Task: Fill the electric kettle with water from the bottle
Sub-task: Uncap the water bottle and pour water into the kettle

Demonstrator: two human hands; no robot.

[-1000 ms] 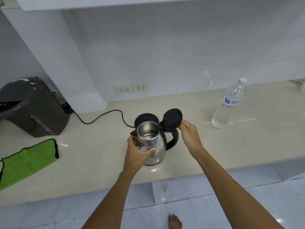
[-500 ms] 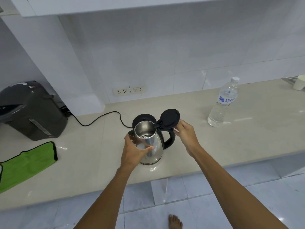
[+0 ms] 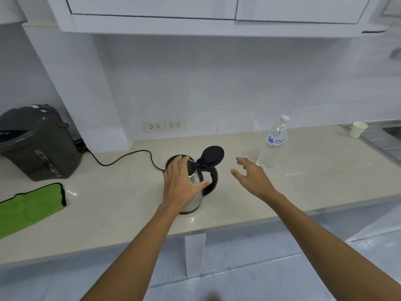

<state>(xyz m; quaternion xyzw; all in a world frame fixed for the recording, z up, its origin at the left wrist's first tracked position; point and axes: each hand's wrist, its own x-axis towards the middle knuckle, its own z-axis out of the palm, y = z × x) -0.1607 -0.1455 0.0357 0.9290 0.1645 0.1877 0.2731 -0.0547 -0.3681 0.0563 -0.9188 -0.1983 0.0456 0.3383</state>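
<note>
The steel electric kettle (image 3: 196, 178) stands on the beige counter (image 3: 303, 192), its black lid (image 3: 213, 155) flipped up and open. My left hand (image 3: 182, 183) wraps the kettle's left side, fingers reaching its rim and thumb across the front. My right hand (image 3: 249, 177) hovers open with spread fingers, apart from the kettle's black handle (image 3: 213, 179) and just left of the bottle. The clear water bottle (image 3: 274, 144) stands upright with its white cap on, to the right of the kettle.
A dark grey hot-water pot (image 3: 36, 144) sits at the far left, a green cloth (image 3: 30, 205) in front of it. A black cord (image 3: 121, 159) runs along the counter. Wall sockets (image 3: 163, 126) are behind. A paper cup (image 3: 358, 129) stands by the sink (image 3: 390, 131).
My right hand has let go of the lid and moved right toward the bottle. My left hand has stayed on the kettle, fingers shifted up to the rim. The view has tilted up.
</note>
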